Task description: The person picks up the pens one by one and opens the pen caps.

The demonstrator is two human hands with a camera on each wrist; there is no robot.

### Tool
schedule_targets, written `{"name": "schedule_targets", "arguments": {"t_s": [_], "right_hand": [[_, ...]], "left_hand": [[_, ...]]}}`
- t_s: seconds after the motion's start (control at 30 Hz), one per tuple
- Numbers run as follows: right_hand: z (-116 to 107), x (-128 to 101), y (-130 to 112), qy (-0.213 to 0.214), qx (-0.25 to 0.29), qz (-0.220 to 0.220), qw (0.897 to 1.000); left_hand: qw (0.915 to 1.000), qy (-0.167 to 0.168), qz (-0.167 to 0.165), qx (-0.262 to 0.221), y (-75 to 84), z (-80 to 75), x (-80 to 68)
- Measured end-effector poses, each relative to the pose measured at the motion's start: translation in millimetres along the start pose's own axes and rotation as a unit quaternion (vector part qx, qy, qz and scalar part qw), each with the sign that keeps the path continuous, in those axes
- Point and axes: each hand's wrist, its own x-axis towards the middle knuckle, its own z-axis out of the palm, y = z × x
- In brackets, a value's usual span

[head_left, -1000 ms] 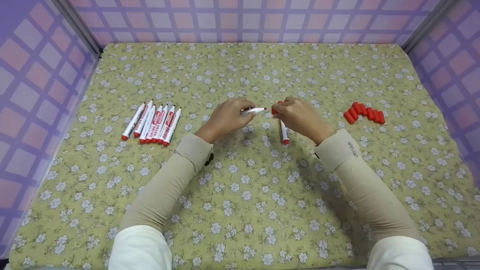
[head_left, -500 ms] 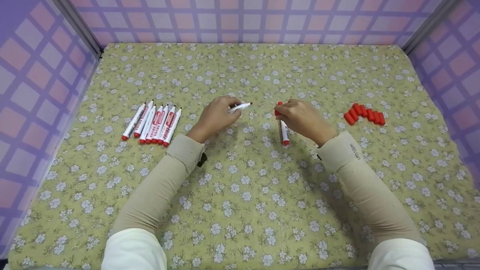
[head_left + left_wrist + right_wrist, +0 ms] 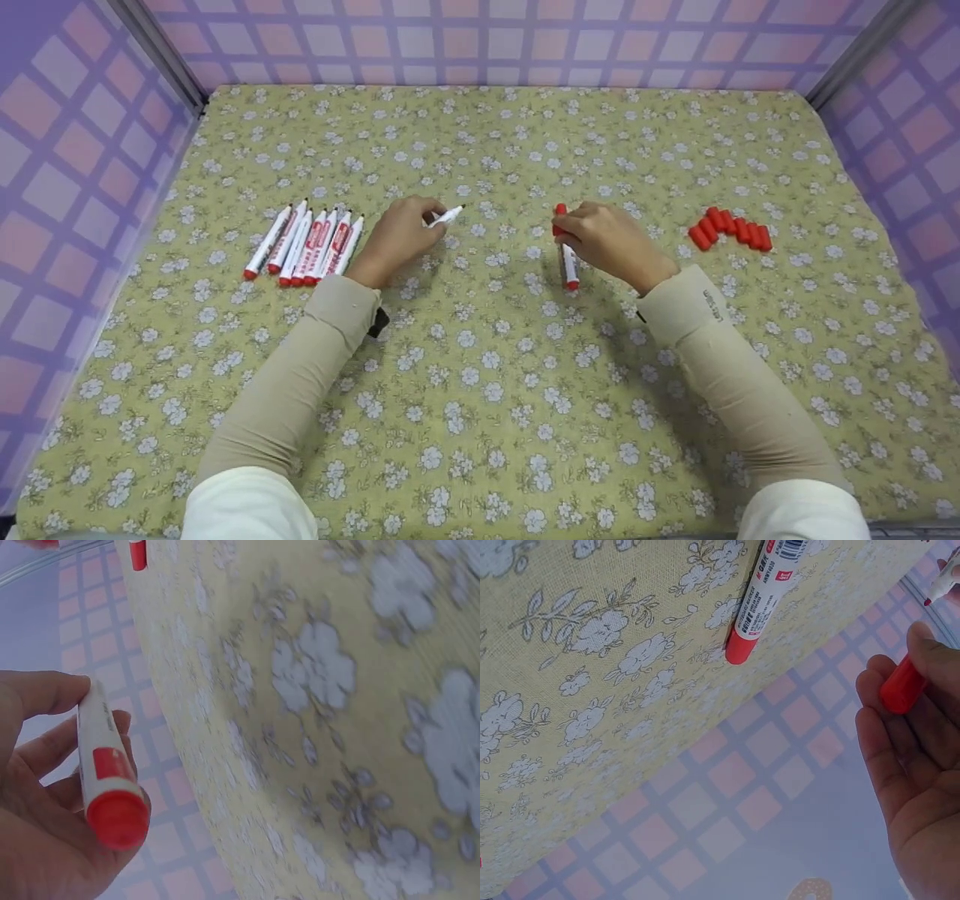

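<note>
My left hand [image 3: 401, 232] holds an uncapped white marker [image 3: 448, 216], its dark tip pointing up and to the right in the head view. The left wrist view shows the marker's red end plug [image 3: 118, 819] between thumb and fingers. Further right, my right hand [image 3: 607, 236] pinches a loose red cap [image 3: 905, 686] between thumb and fingertips. Below that hand a capped marker [image 3: 569, 266] lies on the cloth, partly covered by the fingers in the head view. Its printed white barrel [image 3: 761, 604] shows in the right wrist view.
Several uncapped markers [image 3: 306, 251] lie side by side at the left, tips away from me. Several loose red caps [image 3: 741, 229] form a bent row at the right. A flowered cloth [image 3: 480, 420] covers the table. Checked panels [image 3: 480, 45] stand at the back and sides.
My left hand has drawn away to the left with the marker, widening the gap to the right hand. The right hand stays nearly in place with the cap.
</note>
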Motion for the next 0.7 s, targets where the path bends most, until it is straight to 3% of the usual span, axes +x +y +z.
{"name": "schedule_targets", "arguments": {"t_s": [0.33, 0.5, 0.7], "right_hand": [[1, -2, 1, -0.006, 0.000, 0.002, 1.000], [1, -3, 1, -0.012, 0.002, 0.004, 1.000], [2, -3, 2, -0.029, -0.007, 0.011, 1.000]], "left_hand": [[0.9969, 0.015, -0.065, 0.043, -22.7, -18.0, -5.9], [0.9956, 0.013, -0.085, 0.038, -34.8, -24.3, -9.9], [0.9916, 0.015, -0.106, 0.072, -46.9, -32.4, -13.1]]}}
